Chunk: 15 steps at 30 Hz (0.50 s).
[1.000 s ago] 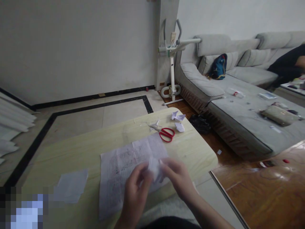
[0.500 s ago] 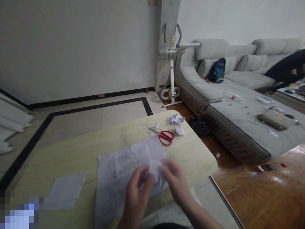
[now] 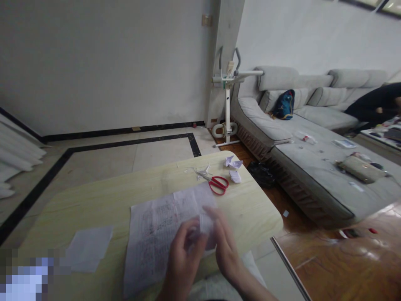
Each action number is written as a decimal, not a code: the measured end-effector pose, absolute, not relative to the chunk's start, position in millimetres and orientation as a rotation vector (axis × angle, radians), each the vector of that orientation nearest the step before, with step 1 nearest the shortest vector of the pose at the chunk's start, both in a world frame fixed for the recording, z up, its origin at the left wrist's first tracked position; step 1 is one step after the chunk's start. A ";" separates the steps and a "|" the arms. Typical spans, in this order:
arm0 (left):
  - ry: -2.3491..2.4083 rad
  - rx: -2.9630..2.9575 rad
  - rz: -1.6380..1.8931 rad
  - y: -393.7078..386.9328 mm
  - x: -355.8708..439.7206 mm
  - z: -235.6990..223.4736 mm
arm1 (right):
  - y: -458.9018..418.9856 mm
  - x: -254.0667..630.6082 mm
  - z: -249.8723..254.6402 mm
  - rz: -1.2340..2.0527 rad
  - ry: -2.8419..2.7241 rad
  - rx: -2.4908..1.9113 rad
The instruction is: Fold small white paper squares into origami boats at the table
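Observation:
My left hand (image 3: 184, 248) pinches a small folded piece of white paper (image 3: 206, 225) between thumb and fingers. Flat against the paper's right side lies my right hand (image 3: 226, 246), its fingers stretched out and slightly blurred. Below both hands a large printed sheet with creases (image 3: 153, 234) is spread on the pale wooden table (image 3: 250, 209). Just beyond the sheet, red-handled scissors (image 3: 218, 185) rest with their blades toward thin paper scraps (image 3: 204, 170). Folded paper shapes (image 3: 233, 162) sit at the far right corner, with another folded piece (image 3: 234, 177) nearer.
Blank paper pieces (image 3: 89, 246) lie at the table's left. A grey sofa (image 3: 313, 167) stands to the right, carrying a blue backpack (image 3: 285, 104); a person in dark clothes (image 3: 376, 106) is at its far end. A black plastic bag (image 3: 261, 173) lies on the floor beside the table.
My right hand has gone from pinching the folded paper to lying flat beside it, fingers extended. My left hand keeps its hold. The view has tilted up slightly.

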<state>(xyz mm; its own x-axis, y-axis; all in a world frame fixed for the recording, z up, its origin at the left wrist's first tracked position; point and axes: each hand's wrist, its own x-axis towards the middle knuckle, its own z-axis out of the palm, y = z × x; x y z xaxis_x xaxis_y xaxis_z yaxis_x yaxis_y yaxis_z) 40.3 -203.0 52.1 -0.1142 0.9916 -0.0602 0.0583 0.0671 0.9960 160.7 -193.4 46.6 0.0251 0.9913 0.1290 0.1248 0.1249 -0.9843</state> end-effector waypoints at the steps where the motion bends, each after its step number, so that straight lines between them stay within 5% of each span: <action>1: 1.366 1.141 1.228 -203.0 40.2 51.5 | -193.8 160.9 46.3 1.021 -1.355 -1.200; 15: 1.402 1.006 1.380 -219.2 61.4 54.0 | -199.6 156.5 43.5 0.928 -1.308 -1.211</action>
